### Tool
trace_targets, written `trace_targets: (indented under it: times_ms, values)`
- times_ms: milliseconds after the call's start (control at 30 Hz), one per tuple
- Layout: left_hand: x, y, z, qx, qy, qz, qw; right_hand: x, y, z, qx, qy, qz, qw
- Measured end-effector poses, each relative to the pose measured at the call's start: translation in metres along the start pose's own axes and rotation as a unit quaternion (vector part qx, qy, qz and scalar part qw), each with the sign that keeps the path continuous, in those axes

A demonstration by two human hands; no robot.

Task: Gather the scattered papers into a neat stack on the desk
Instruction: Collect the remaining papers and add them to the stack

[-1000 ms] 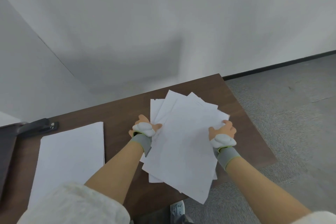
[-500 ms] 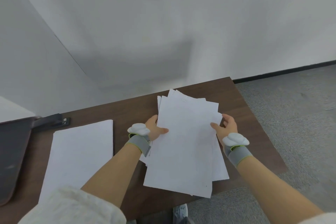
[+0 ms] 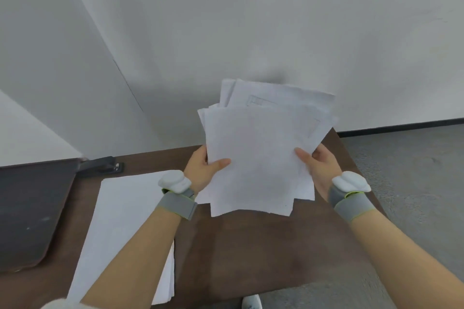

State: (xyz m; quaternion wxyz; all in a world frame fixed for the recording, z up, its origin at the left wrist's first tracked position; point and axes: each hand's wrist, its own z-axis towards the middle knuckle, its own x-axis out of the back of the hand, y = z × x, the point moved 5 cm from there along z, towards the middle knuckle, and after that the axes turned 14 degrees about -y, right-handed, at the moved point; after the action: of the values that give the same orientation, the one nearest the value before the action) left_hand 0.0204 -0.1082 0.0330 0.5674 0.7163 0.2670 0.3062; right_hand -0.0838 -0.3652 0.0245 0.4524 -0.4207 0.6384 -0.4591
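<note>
Your left hand (image 3: pixel 200 170) and right hand (image 3: pixel 319 168) both grip an uneven bunch of papers (image 3: pixel 261 155), lifted above the desk's (image 3: pixel 263 253) far right corner; another paper stack (image 3: pixel 125 221) lies flat left.

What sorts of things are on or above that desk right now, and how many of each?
Bunches of loose papers held up in both hands: 1
Paper stacks lying flat on the desk: 1
Staplers: 1
Dark flat cases at the left edge: 1
White wrist devices on grey bands: 2
Total: 6
</note>
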Motion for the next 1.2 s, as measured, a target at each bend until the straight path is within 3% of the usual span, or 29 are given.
trace_targets:
  times_ms: [100, 233, 433, 567, 833, 1033, 1200]
  values:
    - [0.012, 0.004, -0.013, -0.019, 0.045, -0.035, 0.998, -0.029, -0.021, 0.000, 0.037, -0.049, 0.000, 0.998]
    - [0.018, -0.003, -0.028, -0.027, 0.096, -0.103, 0.990, -0.047, -0.011, 0.001, 0.023, -0.083, -0.019, 0.996]
    - [0.015, -0.013, -0.032, 0.002, 0.115, -0.145, 0.983, -0.052, 0.010, 0.007, -0.037, -0.117, -0.006, 0.992]
    - [0.013, -0.006, -0.032, -0.008, 0.084, -0.208, 0.975, -0.051, 0.010, 0.012, -0.032, -0.151, 0.090, 0.984]
    - [0.002, -0.027, -0.044, 0.058, 0.053, -0.122, 0.989, -0.052, 0.031, -0.004, -0.076, -0.160, 0.036, 0.983]
    - [0.009, -0.004, -0.049, 0.027, 0.141, -0.093, 0.985, -0.057, 0.010, 0.000, -0.011, -0.129, -0.008, 0.992]
    - [0.012, 0.005, -0.056, 0.012, 0.161, -0.077, 0.984, -0.059, 0.004, 0.000, -0.004, -0.139, -0.055, 0.989]
